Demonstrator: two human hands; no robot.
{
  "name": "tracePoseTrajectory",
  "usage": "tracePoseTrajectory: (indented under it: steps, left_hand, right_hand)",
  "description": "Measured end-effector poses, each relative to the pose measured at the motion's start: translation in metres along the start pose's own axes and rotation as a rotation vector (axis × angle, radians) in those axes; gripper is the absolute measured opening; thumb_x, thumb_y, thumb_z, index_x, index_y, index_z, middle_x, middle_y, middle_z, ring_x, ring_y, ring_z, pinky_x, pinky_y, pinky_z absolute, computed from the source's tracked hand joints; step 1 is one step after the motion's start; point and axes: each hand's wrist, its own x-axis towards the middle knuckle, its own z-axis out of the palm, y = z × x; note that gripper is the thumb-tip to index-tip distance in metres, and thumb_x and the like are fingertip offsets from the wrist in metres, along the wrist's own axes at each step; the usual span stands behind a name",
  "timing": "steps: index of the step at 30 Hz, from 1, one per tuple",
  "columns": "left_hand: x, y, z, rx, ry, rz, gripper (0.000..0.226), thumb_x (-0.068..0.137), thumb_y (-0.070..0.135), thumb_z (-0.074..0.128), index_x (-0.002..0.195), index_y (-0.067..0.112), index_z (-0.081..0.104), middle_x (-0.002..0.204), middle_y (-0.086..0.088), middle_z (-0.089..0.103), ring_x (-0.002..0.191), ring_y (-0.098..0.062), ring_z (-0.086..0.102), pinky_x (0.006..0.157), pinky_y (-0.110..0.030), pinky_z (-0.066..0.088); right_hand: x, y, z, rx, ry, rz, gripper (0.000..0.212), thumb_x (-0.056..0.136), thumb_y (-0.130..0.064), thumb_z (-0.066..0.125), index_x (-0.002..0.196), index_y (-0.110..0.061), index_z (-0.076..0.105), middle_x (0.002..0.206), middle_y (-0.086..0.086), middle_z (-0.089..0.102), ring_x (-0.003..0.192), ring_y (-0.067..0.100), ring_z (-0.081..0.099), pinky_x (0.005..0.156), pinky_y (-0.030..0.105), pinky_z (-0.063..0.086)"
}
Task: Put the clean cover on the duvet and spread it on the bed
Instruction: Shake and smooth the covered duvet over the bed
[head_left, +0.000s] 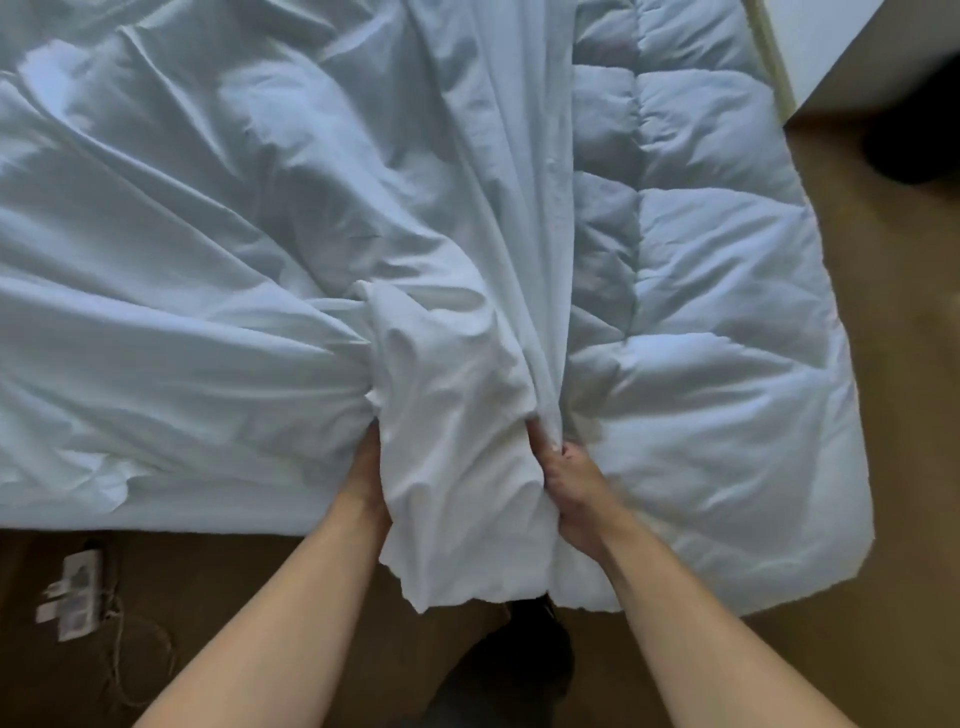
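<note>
A white duvet cover (218, 218) lies crumpled over the left and middle of the bed, gathered into a thick bunch at the near edge. The quilted white duvet (717, 291) lies bare on the right side, with the cover's edge draped along it. My left hand (366, 478) grips the left side of the bunched cover, its fingers mostly hidden in the cloth. My right hand (569, 483) grips the bunch's right side, its fingers curled into the fabric where the cover meets the duvet.
Brown carpet (893, 415) runs along the near and right sides of the bed. A white power strip with plugs and a cable (72, 592) lies on the floor at the lower left. A white cabinet (852, 47) stands at the upper right. Dark-clothed legs show between my arms.
</note>
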Motion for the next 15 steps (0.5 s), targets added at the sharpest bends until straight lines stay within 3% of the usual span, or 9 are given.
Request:
tracePoseTrajectory:
  steps: [3,5,7,9,11,13,15]
  left_hand:
    - [0.0,0.03,0.016,-0.075,0.076,0.075,0.041,0.11,0.04,0.027,0.085,0.015,0.049,0.073,-0.012,0.055,0.046,-0.006,0.063,0.044,-0.016,0.05]
    - [-0.001,0.055,0.015,-0.142,0.026,0.205,0.043,0.109,0.046,0.029,0.107,0.016,0.06,0.099,-0.013,0.069,0.075,-0.009,0.073,0.066,-0.021,0.059]
    - [0.001,0.071,0.015,-0.15,0.102,0.299,0.045,0.107,0.046,0.036,0.134,0.018,0.058,0.132,-0.006,0.067,0.107,-0.017,0.067,0.088,-0.032,0.057]
    - [-0.002,0.074,0.019,-0.293,0.114,0.306,0.048,0.101,0.048,0.052,0.139,0.02,0.059,0.139,-0.005,0.063,0.12,-0.024,0.062,0.096,-0.039,0.054]
    - [-0.006,0.064,0.025,-0.362,0.034,0.288,0.047,0.093,0.055,0.06,0.131,0.028,0.067,0.134,-0.003,0.066,0.124,-0.029,0.061,0.103,-0.044,0.05]
    - [-0.017,0.046,0.033,-0.334,-0.028,0.245,0.047,0.087,0.068,0.058,0.113,0.035,0.077,0.122,0.0,0.073,0.114,-0.025,0.068,0.093,-0.041,0.057]
    - [-0.022,0.031,0.04,-0.229,0.001,0.188,0.046,0.085,0.075,0.053,0.096,0.04,0.081,0.105,0.008,0.078,0.096,-0.016,0.075,0.069,-0.03,0.062]
  right_hand:
    - [-0.006,-0.013,-0.019,0.168,-0.079,0.046,0.048,0.086,-0.054,0.072,0.119,-0.018,0.074,0.127,0.014,0.068,0.117,0.031,0.066,0.095,0.048,0.055]
    - [-0.011,-0.029,-0.049,0.309,-0.103,0.055,0.055,0.092,-0.05,0.063,0.133,-0.013,0.064,0.138,0.015,0.061,0.128,0.033,0.058,0.106,0.051,0.047]
    - [-0.016,-0.047,-0.076,0.351,-0.056,0.031,0.058,0.095,-0.05,0.056,0.138,-0.012,0.059,0.14,0.015,0.059,0.129,0.031,0.057,0.108,0.05,0.045]
    - [-0.021,-0.061,-0.089,0.323,-0.027,0.009,0.056,0.094,-0.049,0.057,0.135,-0.011,0.062,0.137,0.015,0.061,0.124,0.03,0.061,0.105,0.047,0.046]
    - [-0.027,-0.067,-0.083,0.19,0.002,-0.027,0.053,0.091,-0.048,0.064,0.126,-0.008,0.068,0.128,0.018,0.066,0.118,0.032,0.065,0.103,0.048,0.048]
    - [-0.038,-0.064,-0.064,-0.083,0.032,-0.107,0.06,0.081,-0.054,0.075,0.112,-0.002,0.073,0.111,0.017,0.073,0.102,0.034,0.071,0.092,0.048,0.053]
    - [-0.05,-0.052,-0.041,-0.392,-0.038,-0.217,0.072,0.072,-0.068,0.077,0.096,-0.001,0.072,0.091,0.011,0.073,0.086,0.031,0.071,0.074,0.046,0.053]
